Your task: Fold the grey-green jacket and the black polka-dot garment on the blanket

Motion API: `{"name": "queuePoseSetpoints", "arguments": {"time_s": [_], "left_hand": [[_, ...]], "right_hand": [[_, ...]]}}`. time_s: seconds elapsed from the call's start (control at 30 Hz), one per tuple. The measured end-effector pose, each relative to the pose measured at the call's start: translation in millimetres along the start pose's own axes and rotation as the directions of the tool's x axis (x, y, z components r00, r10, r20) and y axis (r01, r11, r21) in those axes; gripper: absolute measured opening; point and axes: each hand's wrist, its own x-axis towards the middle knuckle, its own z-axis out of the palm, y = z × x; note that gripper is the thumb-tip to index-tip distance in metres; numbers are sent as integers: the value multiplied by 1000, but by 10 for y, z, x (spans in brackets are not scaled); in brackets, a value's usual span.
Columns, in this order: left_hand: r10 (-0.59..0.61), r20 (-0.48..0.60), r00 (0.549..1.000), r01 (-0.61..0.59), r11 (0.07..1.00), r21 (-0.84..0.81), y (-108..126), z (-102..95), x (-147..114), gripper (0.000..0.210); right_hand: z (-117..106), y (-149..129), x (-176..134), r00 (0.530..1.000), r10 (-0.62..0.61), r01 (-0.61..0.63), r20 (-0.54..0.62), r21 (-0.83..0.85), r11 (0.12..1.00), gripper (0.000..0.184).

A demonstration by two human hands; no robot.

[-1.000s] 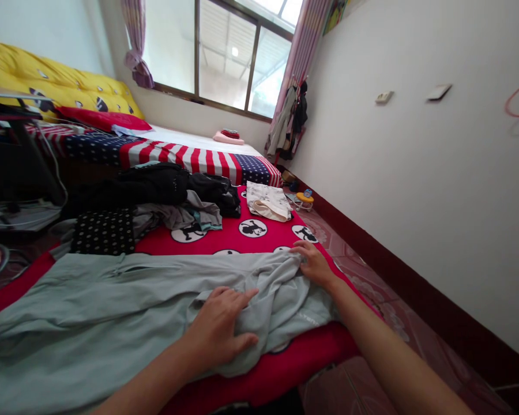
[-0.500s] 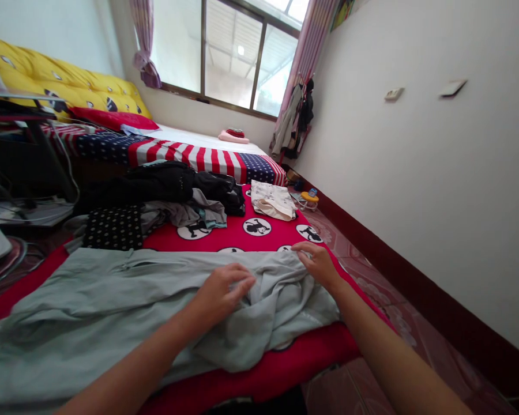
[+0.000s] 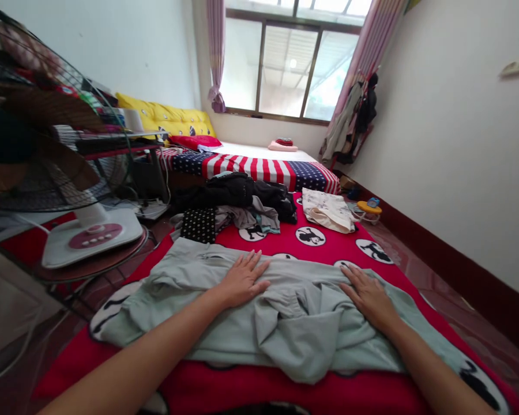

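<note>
Garment: the grey-green garment (image 3: 285, 323) lies spread across the near end of the red blanket (image 3: 328, 245), rumpled into folds between the 2 hands, its loose middle bunched toward the near edge.
Left hand: the left hand (image 3: 242, 279) rests palm down on the garment's far edge, fingers (image 3: 253, 262) apart and flat, gripping nothing.
Right hand: the right hand (image 3: 369, 294) lies flat on the cloth too, fingers (image 3: 350, 276) spread, clamped on nothing.
Step in hand: pressing the garment flat, by my reading (a smoothing step before any fold).
Next move calls for: likely sweeping both palms outward from the bunched middle, keeping the cloth from sliding off the near edge.
Beyond the fingers: a heap of dark clothes (image 3: 237, 199), then the striped bed (image 3: 263, 167) under the window (image 3: 285, 75).
Change since 0.5 s ago: the left fingers have gone from pinching the cloth to lying flat, and the view has swung left, bringing a fan (image 3: 47, 161) into sight.
</note>
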Motion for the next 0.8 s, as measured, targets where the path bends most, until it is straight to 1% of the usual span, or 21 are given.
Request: {"name": "queuePoseSetpoints", "arguments": {"time_s": [0.03, 0.1, 0.17, 0.2, 0.27, 0.33, 0.37, 0.43, 0.5, 0.53, 0.57, 0.6, 0.63, 0.7, 0.73, 0.8], "left_hand": [[-18, -28, 999, 18, 1000, 1, -67, -58, -39, 64], [-104, -136, 985, 110, 993, 37, -270, -180, -163, 65], [-203, -239, 950, 230, 969, 92, -530, -290, -340, 65], [-248, -257, 934, 284, 952, 112, -663, -333, -438, 66], [-329, -222, 918, 361, 924, 123, -893, -386, -622, 66], [-375, -169, 911, 396, 911, 112, -1044, -391, -753, 65], [-380, -160, 911, 398, 911, 104, -1088, -381, -792, 65], [-365, -177, 914, 385, 919, 91, -1135, -351, -826, 64], [-344, -193, 919, 360, 931, 55, -1169, -335, -822, 63], [-329, -194, 924, 340, 940, 23, -1193, -341, -813, 62], [-311, -196, 930, 314, 949, -16, -1224, -357, -800, 61], [-293, -200, 935, 288, 956, -55, -1261, -384, -783, 60], [-271, -208, 940, 258, 962, -89, -1300, -421, -759, 60], [-238, -216, 947, 216, 969, -123, -1369, -519, -687, 65], [-227, -195, 954, 205, 970, -127, -1391, -574, -638, 71], [-205, -110, 973, 191, 974, -123, -1406, -685, -521, 84]], "right_hand": [[11, 33, -16, 1000, -4, 4, -21, -3, 1000, 56], [52, 108, -43, 998, -12, 12, -55, -4, 1000, 58], [107, 177, -50, 997, -26, 26, -68, 1, 1000, 59], [134, 204, -44, 997, -34, 34, -68, 5, 999, 59], [177, 231, -22, 996, -35, 37, -77, 14, 999, 60], [193, 226, -3, 994, -22, 26, -104, 31, 999, 60], [187, 216, -3, 993, -17, 23, -119, 46, 999, 60], [151, 197, -35, 987, -24, 38, -159, 85, 996, 60], [94, 197, -113, 971, -25, 50, -238, 100, 994, 60], [65, 207, -165, 958, -1, 27, -287, 85, 996, 61], [38, 222, -221, 944, 45, -27, -327, 60, 998, 63], [14, 241, -276, 931, 120, -113, -345, 39, 993, 67], [-9, 260, -325, 918, 213, -213, -333, 36, 976, 72], [-59, 283, -391, 890, 397, -388, -225, 84, 918, 88], [-89, 281, -404, 876, 457, -443, -156, 116, 889, 95], [-165, 235, -394, 859, 510, -498, -49, 154, 854, 101]]}}
